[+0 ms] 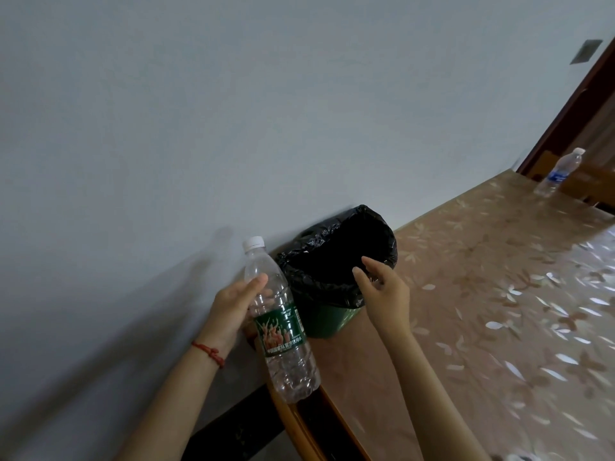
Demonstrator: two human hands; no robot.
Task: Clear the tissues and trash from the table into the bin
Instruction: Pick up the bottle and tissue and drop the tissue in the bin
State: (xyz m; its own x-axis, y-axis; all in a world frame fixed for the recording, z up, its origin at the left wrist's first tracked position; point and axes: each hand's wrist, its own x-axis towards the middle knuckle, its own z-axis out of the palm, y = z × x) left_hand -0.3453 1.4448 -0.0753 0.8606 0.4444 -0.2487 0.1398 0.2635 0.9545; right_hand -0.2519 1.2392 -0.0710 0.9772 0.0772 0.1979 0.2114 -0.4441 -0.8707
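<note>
My left hand (235, 302) grips a clear plastic bottle (283, 331) with a white cap and a green label, held upright just left of the bin. The green bin (327, 319) with a black liner (336, 257) stands on the table's left end against the wall. My right hand (382, 282) hovers over the bin's near rim with its fingers relaxed and spread, holding nothing. The inside of the bin is dark, so its contents are hidden.
The table (482, 311) wears a shiny brown cloth with a leaf pattern. A second clear bottle (560, 173) with a blue label stands at the far end. A pale wall runs along the left, a wooden door frame (572, 104) at the back right.
</note>
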